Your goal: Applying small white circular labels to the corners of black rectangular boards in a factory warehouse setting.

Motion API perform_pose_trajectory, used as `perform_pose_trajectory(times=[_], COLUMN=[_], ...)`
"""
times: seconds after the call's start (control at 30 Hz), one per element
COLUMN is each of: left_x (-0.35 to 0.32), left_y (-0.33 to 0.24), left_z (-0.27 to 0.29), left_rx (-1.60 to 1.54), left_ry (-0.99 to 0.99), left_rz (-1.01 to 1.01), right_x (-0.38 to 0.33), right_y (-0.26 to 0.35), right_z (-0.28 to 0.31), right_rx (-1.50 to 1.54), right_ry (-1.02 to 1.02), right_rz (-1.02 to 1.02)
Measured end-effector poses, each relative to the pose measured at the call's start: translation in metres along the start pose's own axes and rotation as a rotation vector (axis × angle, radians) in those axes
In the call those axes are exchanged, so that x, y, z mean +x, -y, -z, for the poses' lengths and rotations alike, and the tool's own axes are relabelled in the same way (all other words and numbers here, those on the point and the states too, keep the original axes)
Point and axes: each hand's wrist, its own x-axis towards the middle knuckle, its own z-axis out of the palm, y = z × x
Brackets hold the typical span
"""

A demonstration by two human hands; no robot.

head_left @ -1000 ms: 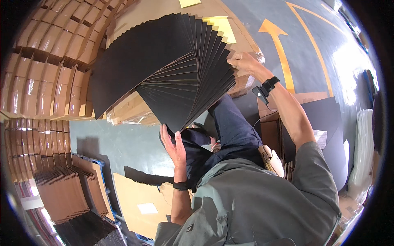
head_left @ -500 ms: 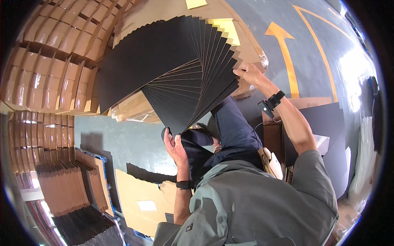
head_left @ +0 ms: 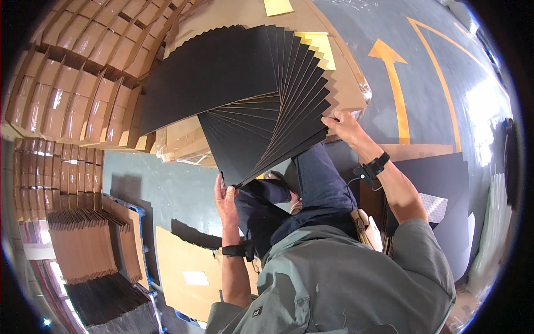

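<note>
Fanned black sheets (head_left: 219,72), long axis crosswise, corner pointing bodyward, seemingly in left hand (head_left: 226,205), right hand (head_left: 347,128) pinching edge

Carton wall: on my feed, brown cartons (head_left: 105,108) fill the upper left, some with a shiny clear film over them.
Lower stack: below them I make out more brown boxes (head_left: 58,175) in tight rows.
Cardboard bundle: flat brown cardboard pieces (head_left: 83,250) stand packed edge to edge at lower left, with a blue pallet (head_left: 140,211) showing beside them.
Loose sheet: I see a tan cardboard sheet (head_left: 175,253) with a ragged edge; a white paper (head_left: 196,278) lies on it.
Floor: grey floor (head_left: 347,33), painted with a yellow arrow (head_left: 399,100) pointing up my view and a yellow line (head_left: 445,89) to its right.
Far right: clear plastic (head_left: 490,228) hangs or stands; I can't tell which.
Top edge: one yellow paper (head_left: 278,6), cut off by my view.
</note>
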Motion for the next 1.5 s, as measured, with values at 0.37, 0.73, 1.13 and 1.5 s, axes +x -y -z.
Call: perform_pose_trajectory(times=[0.37,0.73,1.13,1.5], left_x=[0.052,0.085,0.099,0.072], left_y=[-0.001,0.017,0.009,0.000], left_z=[0.056,0.113,0.109,0.050], left_rx=[-0.082,-0.182,-0.293,-0.464], left_ry=[0.115,0.027,-0.259,-0.202], left_rz=[0.081,0.176,0.124,0.127], right_x=[-0.022,-0.053,-0.071,-0.081], right_y=[-0.011,0.018,0.016,0.027], right_z=[-0.034,-0.069,-0.103,-0.136], right_rx=[-0.028,0.196,0.638,0.763], right_ry=[0.069,0.188,0.593,0.704], right_rz=[0.016,-0.251,-0.468,-0.539])
